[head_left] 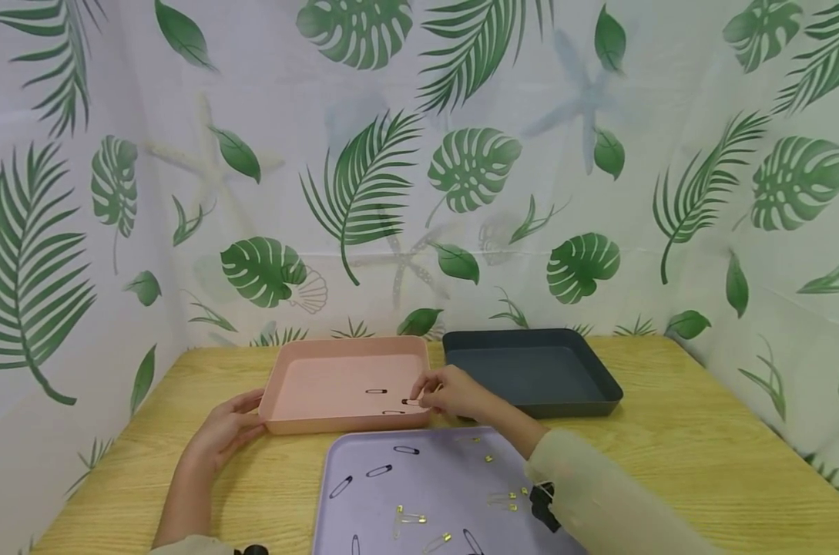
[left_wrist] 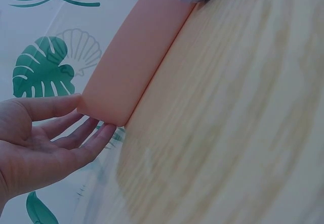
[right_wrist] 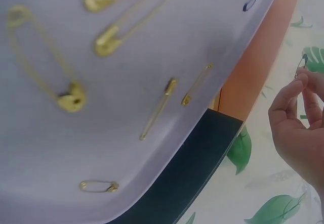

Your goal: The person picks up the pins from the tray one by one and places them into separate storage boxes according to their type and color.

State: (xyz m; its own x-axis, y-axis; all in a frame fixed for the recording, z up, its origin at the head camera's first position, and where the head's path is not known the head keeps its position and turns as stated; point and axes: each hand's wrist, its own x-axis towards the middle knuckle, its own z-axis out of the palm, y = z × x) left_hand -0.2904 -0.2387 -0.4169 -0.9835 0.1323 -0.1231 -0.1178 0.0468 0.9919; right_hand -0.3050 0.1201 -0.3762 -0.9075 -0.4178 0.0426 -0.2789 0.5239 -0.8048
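Note:
My right hand pinches a black safety pin between thumb and fingertips, low over the right side of the pink tray. Two more black safety pins lie in that tray, one of them a pin near its middle. At the tray's front left corner, my left hand touches the outer wall with extended fingers, the thumb along the edge. Nearer to me is a lavender tray with scattered black safety pins and gold safety pins.
A dark blue-grey tray stands right of the pink one, partly behind my right forearm. All three trays are on a wood-grain table. A leaf-print curtain encloses the back and both sides.

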